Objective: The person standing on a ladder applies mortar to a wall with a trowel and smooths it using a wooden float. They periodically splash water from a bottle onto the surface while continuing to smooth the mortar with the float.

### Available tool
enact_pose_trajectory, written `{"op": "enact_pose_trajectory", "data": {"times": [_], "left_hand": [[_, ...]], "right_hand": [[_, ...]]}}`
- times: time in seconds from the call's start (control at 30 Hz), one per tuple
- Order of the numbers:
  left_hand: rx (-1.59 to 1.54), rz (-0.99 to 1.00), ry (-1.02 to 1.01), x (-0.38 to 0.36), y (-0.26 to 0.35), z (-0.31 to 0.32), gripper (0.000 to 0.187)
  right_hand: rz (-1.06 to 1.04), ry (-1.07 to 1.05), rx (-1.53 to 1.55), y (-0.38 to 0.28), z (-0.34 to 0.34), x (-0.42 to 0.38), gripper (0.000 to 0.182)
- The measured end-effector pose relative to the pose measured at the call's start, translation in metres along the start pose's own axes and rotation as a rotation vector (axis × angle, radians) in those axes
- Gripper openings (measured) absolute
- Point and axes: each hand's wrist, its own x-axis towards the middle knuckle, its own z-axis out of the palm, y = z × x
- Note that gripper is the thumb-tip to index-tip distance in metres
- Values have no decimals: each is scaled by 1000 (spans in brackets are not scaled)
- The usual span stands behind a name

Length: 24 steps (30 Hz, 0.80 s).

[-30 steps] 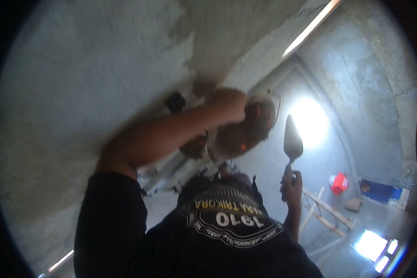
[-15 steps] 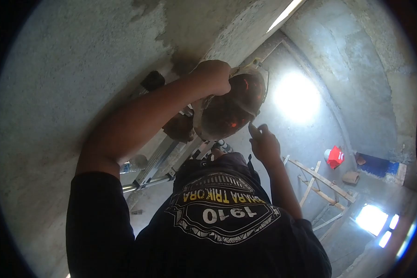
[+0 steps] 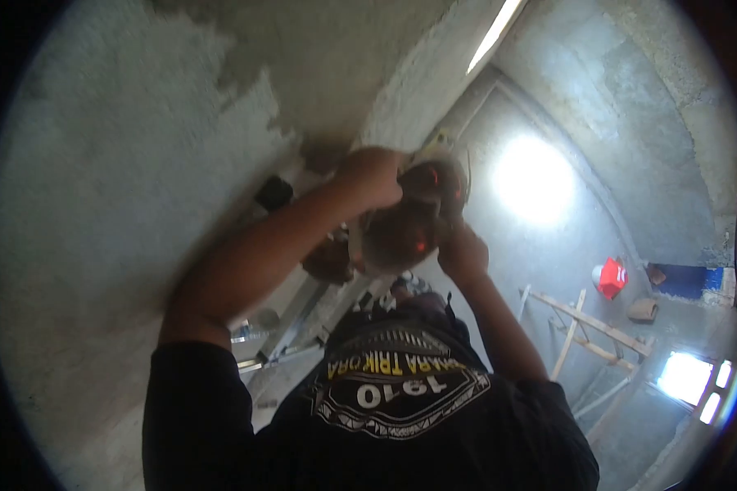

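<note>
With our left hand (image 3: 375, 177) we grip the rim of a dark bucket (image 3: 400, 237), fingers curled over its edge; the bucket lies between our two hands. Our right hand (image 3: 465, 254) is at its opposite side, fingers bent, though blur keeps us from telling what they grasp. Beyond the left knuckles we see a darker patch (image 3: 336, 69) on the wall (image 3: 131, 164); well past the right fingers, a wooden frame (image 3: 577, 323) and something red (image 3: 611, 278).
</note>
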Motion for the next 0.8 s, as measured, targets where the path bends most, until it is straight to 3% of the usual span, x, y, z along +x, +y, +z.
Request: {"op": "enact_pose_trajectory", "data": {"times": [0.1, 0.23, 0.3, 0.43, 0.57, 0.73, 0.77, 0.8], "left_hand": [[14, -12, -35, -1, 4, -5, 51], [29, 60, 18, -3, 6, -4, 53], [44, -22, -33, 0, 4, -2, 54], [7, 29, 4, -3, 7, -3, 55], [49, 15, -17, -7, 19, -15, 59], [-7, 15, -52, -10, 24, -21, 60], [-89, 1, 19, -9, 20, -15, 46], [-81, 5, 20, -10, 21, -15, 46]], "right_hand": [[3, 51, 81, -5, -24, -25, 29], [49, 63, 229, 33, -7, -44, 35], [-17, 132, 185, 52, 1, -57, 35], [-52, 336, 224, 84, 2, -79, 36], [-25, 534, 244, 105, -19, -63, 35], [1, 586, 361, 106, -60, -7, 34], [-50, 623, 312, 107, -68, 11, 35], [-100, 656, 264, 107, -77, 25, 36]]}}
